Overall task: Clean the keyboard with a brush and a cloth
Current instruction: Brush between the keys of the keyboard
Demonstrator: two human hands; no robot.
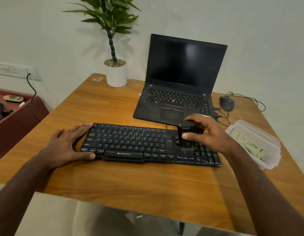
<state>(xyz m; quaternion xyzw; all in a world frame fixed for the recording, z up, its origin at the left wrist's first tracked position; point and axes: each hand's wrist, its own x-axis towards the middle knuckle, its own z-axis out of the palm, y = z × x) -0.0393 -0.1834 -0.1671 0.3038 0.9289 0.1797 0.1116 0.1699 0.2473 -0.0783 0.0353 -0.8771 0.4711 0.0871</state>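
1. The left hand [72, 143] lies flat and spread over the left end of the long black plastic keyboard [130, 143], fingers straight along its far corner and thumb against the near edge by the Ctrl key. It pins the board without gripping it. If that pressure eases, I judge that brushing could slide the keyboard on the smooth brown wooden table [124, 183], or push it toward the open black laptop [178, 86] just behind.

2. The keyboard lies across the middle of the table, its near edge parallel to the table's front. Its right end, around the arrow keys and number pad, shows pale streaks that could be dust or wear. I judge that a hard stroke there could lift or pop a keycap, or sweep debris under neighbouring keys instead of off the board.

3. The small black block-shaped brush [186, 137] stands upright on the keys between the main block and the number pad, bristles down and touching the keyboard. The right hand [207, 133] holds it, thumb on the near face and fingers curled round the far side and top. The grip sits high, so the brush could tip or skid sideways under pressure.

4. The clear plastic tub [267, 138] at the right table edge holds a crumpled pale green cloth [246, 143], near the right wrist and untouched. A wide backswing could knock the tub off the edge.
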